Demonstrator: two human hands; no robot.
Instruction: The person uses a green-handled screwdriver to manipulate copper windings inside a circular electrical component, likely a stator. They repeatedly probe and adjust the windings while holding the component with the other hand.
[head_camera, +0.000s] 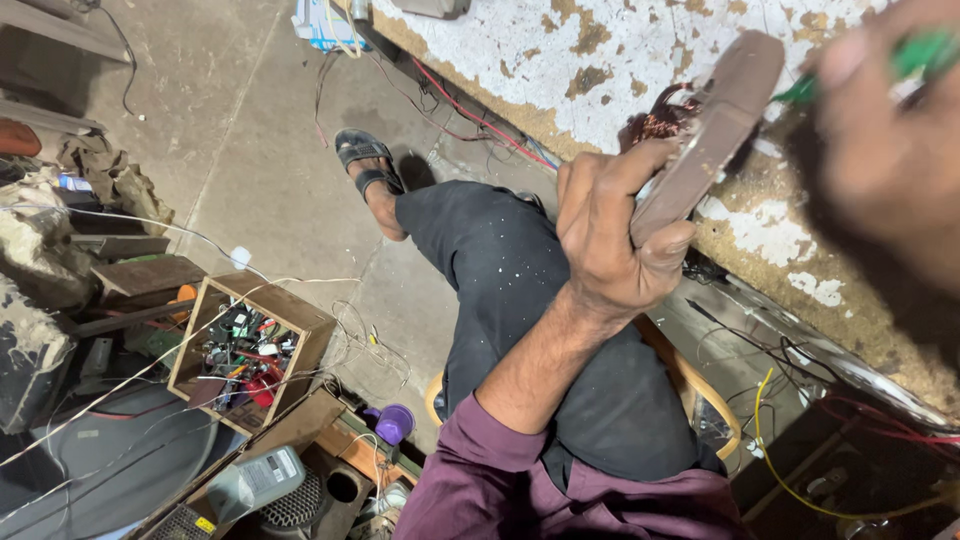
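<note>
A person sits over a concrete floor beside a peeling white wall, one sandalled foot stretched far ahead. At centre, the left hand grips a flat brown plate, fingers wrapped tight around its lower end, copper wire showing behind it. At right, the blurred right hand pinches a green-handled tool. A wooden box of parts sits near left.

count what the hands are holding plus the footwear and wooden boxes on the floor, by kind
brown flat motor part with copper windings, in the left hand: 1
green-handled tool, in the right hand: 1
black sandal: 1
open wooden box of small parts: 1
total: 4
</note>
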